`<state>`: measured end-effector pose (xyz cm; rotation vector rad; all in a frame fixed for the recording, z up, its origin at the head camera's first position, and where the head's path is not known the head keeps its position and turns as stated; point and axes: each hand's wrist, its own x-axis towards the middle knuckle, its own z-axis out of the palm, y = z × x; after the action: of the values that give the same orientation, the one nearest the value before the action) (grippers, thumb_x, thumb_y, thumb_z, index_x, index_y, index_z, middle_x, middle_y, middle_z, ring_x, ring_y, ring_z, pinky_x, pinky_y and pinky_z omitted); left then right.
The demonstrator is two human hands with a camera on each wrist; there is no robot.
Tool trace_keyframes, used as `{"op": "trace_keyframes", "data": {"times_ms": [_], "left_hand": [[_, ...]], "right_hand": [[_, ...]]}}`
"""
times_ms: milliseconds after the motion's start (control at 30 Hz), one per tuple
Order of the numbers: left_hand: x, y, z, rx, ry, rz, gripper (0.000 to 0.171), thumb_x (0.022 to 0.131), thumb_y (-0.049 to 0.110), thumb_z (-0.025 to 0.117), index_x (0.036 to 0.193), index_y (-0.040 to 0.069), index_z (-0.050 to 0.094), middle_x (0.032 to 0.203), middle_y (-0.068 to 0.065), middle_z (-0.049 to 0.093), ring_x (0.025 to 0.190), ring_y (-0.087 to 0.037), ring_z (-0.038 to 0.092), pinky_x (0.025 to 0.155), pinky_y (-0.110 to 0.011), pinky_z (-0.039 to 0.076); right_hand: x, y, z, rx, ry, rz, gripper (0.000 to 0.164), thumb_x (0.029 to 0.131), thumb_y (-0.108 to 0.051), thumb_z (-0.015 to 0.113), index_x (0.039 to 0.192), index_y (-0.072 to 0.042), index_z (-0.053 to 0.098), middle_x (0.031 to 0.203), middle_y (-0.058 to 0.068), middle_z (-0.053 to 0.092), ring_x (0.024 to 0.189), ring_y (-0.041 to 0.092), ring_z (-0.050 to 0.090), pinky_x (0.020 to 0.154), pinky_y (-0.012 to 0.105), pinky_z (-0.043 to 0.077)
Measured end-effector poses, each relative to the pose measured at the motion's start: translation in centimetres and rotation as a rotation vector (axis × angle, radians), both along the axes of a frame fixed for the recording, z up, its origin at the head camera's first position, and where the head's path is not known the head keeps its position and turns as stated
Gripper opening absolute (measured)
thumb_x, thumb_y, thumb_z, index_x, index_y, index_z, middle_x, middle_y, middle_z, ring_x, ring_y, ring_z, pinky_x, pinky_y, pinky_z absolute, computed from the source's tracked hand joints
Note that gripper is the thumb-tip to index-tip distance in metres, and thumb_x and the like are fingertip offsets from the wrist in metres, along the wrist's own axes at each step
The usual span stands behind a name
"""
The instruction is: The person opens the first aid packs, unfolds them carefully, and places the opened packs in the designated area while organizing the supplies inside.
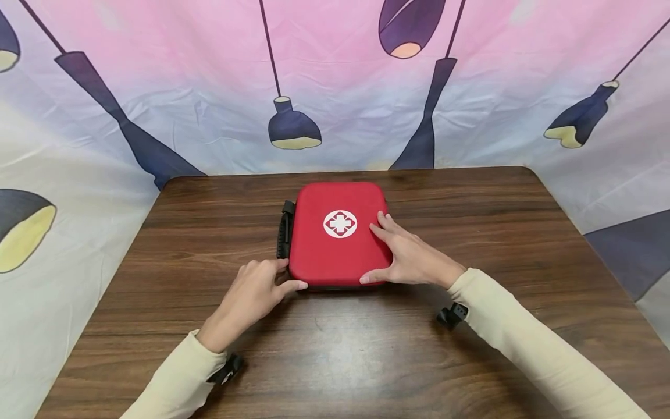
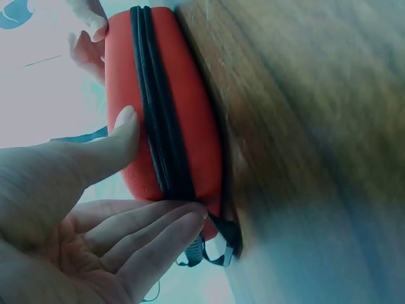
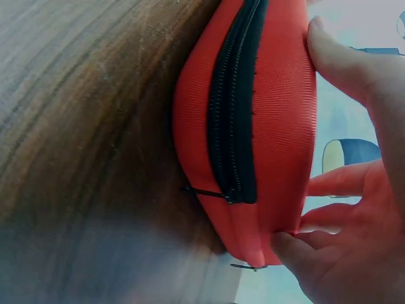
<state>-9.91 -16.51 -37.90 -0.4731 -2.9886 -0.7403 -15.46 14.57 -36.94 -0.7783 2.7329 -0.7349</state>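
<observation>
A red first-aid case (image 1: 340,262) with a white cross emblem lies flat on the wooden table. Its black handle (image 1: 285,231) is on the left side. My left hand (image 1: 250,295) holds the near left corner, thumb on the front side and fingers against the left side by the handle. At the near right corner my right hand (image 1: 413,256) grips the case, thumb at the front edge and fingers spread along the right edge. A black zipper (image 3: 235,107) runs round the case's side, closed where it shows. Zipper pulls (image 3: 212,192) hang near the corner in the right wrist view.
The brown wood-grain table (image 1: 335,355) extends around the case on all sides. Behind it hangs a pink and white cloth (image 1: 220,116) printed with dark lamps. Black wrist devices (image 1: 452,315) sit at both cream sleeves (image 1: 528,331).
</observation>
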Motion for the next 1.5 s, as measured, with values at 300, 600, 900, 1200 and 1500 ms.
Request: {"op": "trace_keyframes", "data": {"times_ms": [300, 600, 900, 1200, 1500], "left_hand": [[0.2, 0.1, -0.3, 0.039, 0.095, -0.003, 0.054, 0.084, 0.037, 0.084, 0.122, 0.000, 0.073, 0.054, 0.004, 0.053, 0.048, -0.009, 0.036, 0.053, -0.034, 0.047], [0.1, 0.6, 0.5, 0.093, 0.145, 0.045, 0.058, 0.084, 0.037, 0.084, 0.125, -0.001, 0.071, 0.071, -0.006, 0.071, 0.055, -0.007, 0.020, 0.053, -0.032, 0.037], [0.2, 1.2, 1.8, 0.106, 0.244, 0.067, 0.062, 0.080, 0.039, 0.087, 0.126, 0.001, 0.071, 0.052, 0.007, 0.053, 0.052, -0.006, 0.018, 0.046, -0.030, 0.025], [0.4, 1.8, 2.8, 0.133, 0.319, 0.057, 0.063, 0.078, 0.041, 0.088, 0.127, 0.004, 0.071, 0.046, 0.013, 0.037, 0.048, -0.002, 0.023, 0.045, -0.026, 0.022], [0.4, 2.6, 3.8, 0.170, 0.441, 0.030, 0.056, 0.080, 0.040, 0.087, 0.125, 0.010, 0.074, 0.043, 0.014, 0.039, 0.039, -0.002, 0.032, 0.043, -0.027, 0.027]], "right_hand": [[-0.1, 0.4, -0.5, -0.064, -0.004, 0.009, 0.115, 0.076, -0.062, 0.082, 0.157, 0.001, 0.030, 0.168, 0.018, 0.010, 0.155, 0.033, 0.007, 0.120, 0.048, 0.029], [-0.6, 1.0, -0.4, -0.108, -0.034, 0.009, 0.113, 0.078, -0.058, 0.083, 0.158, 0.000, 0.029, 0.168, 0.016, 0.009, 0.155, 0.033, 0.006, 0.121, 0.047, 0.027], [-0.9, 1.6, -0.3, -0.149, -0.060, 0.017, 0.108, 0.080, -0.055, 0.082, 0.158, -0.001, 0.030, 0.168, 0.014, 0.011, 0.155, 0.032, 0.006, 0.121, 0.048, 0.026], [-0.6, 1.7, 0.2, -0.149, -0.020, 0.037, 0.101, 0.081, -0.052, 0.082, 0.157, -0.003, 0.035, 0.167, 0.014, 0.018, 0.154, 0.029, 0.015, 0.119, 0.047, 0.031], [0.1, 1.0, 1.0, -0.153, 0.015, 0.031, 0.104, 0.078, -0.060, 0.081, 0.157, -0.007, 0.037, 0.164, 0.015, 0.025, 0.151, 0.027, 0.027, 0.114, 0.042, 0.039]]}}
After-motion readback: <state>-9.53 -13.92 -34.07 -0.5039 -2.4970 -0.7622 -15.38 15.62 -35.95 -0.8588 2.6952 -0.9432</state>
